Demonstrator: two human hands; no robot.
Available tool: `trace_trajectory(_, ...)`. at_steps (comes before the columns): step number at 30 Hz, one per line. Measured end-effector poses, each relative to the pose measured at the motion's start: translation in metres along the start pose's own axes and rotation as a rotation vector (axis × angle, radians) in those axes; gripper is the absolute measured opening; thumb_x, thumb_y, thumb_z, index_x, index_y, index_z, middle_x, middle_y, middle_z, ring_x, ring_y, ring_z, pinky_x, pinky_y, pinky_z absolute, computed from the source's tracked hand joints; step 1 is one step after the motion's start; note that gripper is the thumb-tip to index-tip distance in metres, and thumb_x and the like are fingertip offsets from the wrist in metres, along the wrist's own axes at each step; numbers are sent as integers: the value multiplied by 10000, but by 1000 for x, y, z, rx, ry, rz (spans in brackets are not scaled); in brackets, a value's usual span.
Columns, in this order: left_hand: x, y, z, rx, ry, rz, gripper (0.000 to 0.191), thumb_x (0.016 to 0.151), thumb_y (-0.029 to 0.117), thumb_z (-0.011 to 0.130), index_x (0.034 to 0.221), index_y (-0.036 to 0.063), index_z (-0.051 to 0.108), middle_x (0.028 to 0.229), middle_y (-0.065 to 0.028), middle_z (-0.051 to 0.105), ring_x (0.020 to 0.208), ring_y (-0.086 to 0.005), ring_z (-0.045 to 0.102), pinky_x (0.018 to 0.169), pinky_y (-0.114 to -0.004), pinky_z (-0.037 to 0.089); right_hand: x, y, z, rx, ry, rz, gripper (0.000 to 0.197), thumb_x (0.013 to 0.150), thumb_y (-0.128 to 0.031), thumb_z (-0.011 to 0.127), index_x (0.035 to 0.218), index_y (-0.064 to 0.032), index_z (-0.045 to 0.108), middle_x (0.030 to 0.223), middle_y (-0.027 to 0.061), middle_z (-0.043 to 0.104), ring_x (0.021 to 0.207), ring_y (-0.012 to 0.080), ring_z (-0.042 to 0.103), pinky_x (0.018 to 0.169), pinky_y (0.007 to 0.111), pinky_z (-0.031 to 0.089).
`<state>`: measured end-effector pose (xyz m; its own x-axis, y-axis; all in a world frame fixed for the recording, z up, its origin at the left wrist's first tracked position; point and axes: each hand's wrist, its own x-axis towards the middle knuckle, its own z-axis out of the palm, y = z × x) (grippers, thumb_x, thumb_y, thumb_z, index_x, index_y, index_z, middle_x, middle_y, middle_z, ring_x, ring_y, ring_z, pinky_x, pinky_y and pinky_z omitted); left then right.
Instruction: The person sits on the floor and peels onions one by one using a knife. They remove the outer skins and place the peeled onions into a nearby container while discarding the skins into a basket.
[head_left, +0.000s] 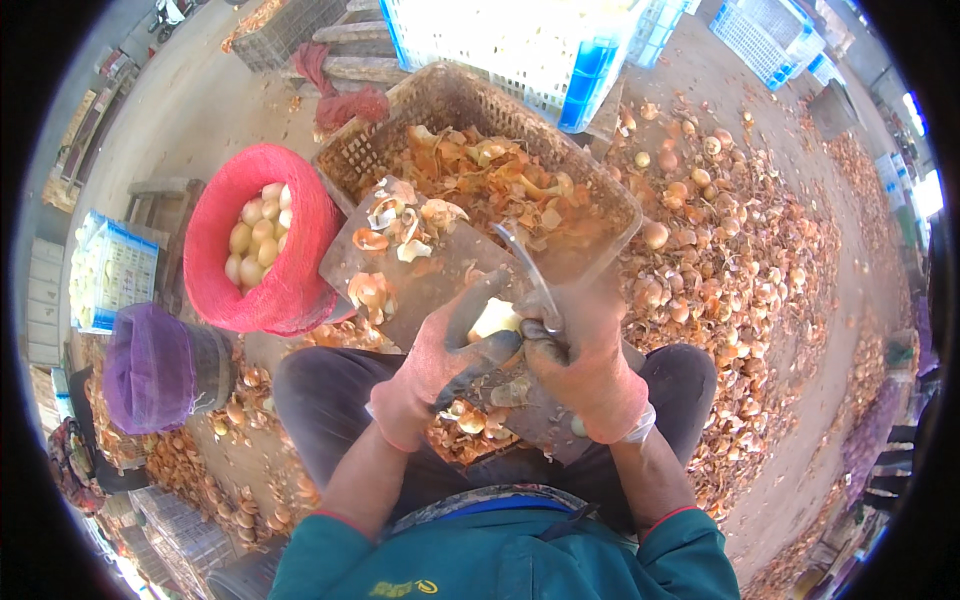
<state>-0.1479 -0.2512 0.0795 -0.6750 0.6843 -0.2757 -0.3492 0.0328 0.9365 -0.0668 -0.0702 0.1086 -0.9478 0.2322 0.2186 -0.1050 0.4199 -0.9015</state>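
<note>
My left hand (442, 352), in a pink work glove with dark fingers, is closed around a pale peeled onion (495, 319). Gloved the same way, my right hand (581, 345) grips a knife (529, 262) whose curved blade points up and away from me. The fingers of both hands meet at the onion's right side. Beneath them a worn board (442, 274) slopes over my lap, with torn onion skins (409, 214) scattered on its far part. The knife's handle is mostly hidden in my right hand.
A brown plastic crate (480, 90) of onion skins stands beyond the board. At left are a pink mesh bag (202, 247) of peeled onions and a purple mesh-lined bucket (150, 367). Unpeeled onions and skins (712, 285) cover the floor at right. A white-and-blue crate (585, 82) stands ahead.
</note>
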Motion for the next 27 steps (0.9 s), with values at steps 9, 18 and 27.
trace_trajectory(9, -7, 13, 15, -248, 10, 120, 1102, 713, 476, 891, 1518, -92, 396, 1443, -171, 560, 1289, -242, 580, 1084, -354, 460, 15, -24, -21, 715, 138, 688, 160, 902, -27, 645, 1052, 6, 692, 855, 15, 661, 702, 74, 590, 616, 236, 520)
trace_trajectory(18, -11, 12, 13, -311, -97, 171, 1024, 793, 446, 855, 1531, -86, 384, 1483, -164, 545, 1340, -226, 543, 1120, -357, 426, 19, -27, -24, 667, 217, 489, 158, 912, -34, 627, 1060, 1, 667, 815, 31, 647, 655, 97, 618, 590, 227, 517)
trace_trajectory(27, -12, -4, 9, -404, -160, 16, 796, 924, 406, 754, 1496, -58, 453, 1400, -134, 616, 1259, -203, 604, 1073, -348, 465, 14, -59, -22, 599, 102, 352, 131, 912, -5, 618, 1038, 7, 654, 784, 15, 622, 585, 75, 561, 531, 229, 469)
